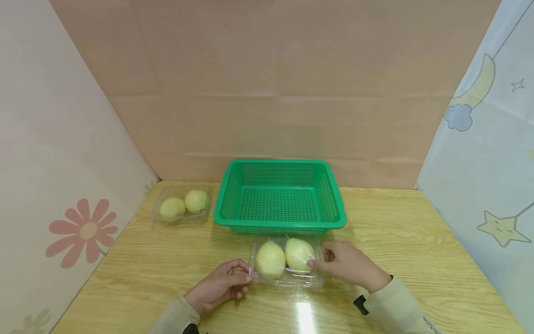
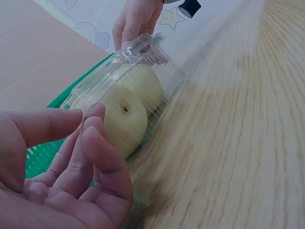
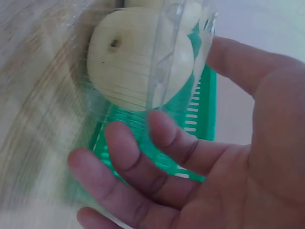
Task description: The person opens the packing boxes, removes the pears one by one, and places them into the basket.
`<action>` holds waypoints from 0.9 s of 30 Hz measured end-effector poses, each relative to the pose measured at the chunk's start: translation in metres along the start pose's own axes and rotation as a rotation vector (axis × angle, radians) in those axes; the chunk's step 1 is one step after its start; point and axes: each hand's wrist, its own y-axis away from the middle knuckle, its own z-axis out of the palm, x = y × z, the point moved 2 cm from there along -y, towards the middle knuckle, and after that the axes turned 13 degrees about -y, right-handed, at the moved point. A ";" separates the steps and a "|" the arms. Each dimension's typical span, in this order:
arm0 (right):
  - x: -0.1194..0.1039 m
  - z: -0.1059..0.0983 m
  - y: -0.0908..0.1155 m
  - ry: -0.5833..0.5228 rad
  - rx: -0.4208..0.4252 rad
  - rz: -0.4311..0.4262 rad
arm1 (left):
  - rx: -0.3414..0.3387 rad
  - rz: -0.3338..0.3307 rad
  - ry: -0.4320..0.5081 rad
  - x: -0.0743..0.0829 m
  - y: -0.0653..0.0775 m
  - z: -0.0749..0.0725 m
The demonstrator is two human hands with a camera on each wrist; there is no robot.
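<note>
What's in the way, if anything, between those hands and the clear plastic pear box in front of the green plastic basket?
Nothing visible: the left hand and right hand hold opposite sides of the clear rectangular plastic box containing two pale yellow pears.

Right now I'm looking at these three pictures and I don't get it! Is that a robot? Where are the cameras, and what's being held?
No robot here, just a person's bare left hand and right hand. The big picture comes from a camera on the person's head, looking forward and down. The other two come from cameras on the wrists, one each, so the hands look huge there.

On the wooden table is a green basket. To its left is a clear box with two pale fruits inside. In front of the basket, the hands hold a second clear box by its two ends. It has two fruits inside too; they look like pears.
</note>
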 end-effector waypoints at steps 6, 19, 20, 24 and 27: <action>-0.014 0.002 0.005 0.083 0.109 -0.102 | 0.019 -0.024 -0.015 -0.001 0.000 0.002; -0.066 0.055 -0.003 0.241 0.020 -0.554 | 0.067 -0.041 -0.022 -0.002 0.001 -0.002; -0.069 0.059 -0.005 0.256 0.009 -0.561 | 0.069 -0.043 -0.018 -0.002 0.001 -0.002; -0.075 0.072 -0.013 0.312 0.012 -0.591 | 0.057 -0.051 -0.010 -0.002 0.000 0.000; -0.078 0.077 -0.017 0.328 0.028 -0.603 | 0.058 -0.052 -0.010 -0.002 -0.002 0.002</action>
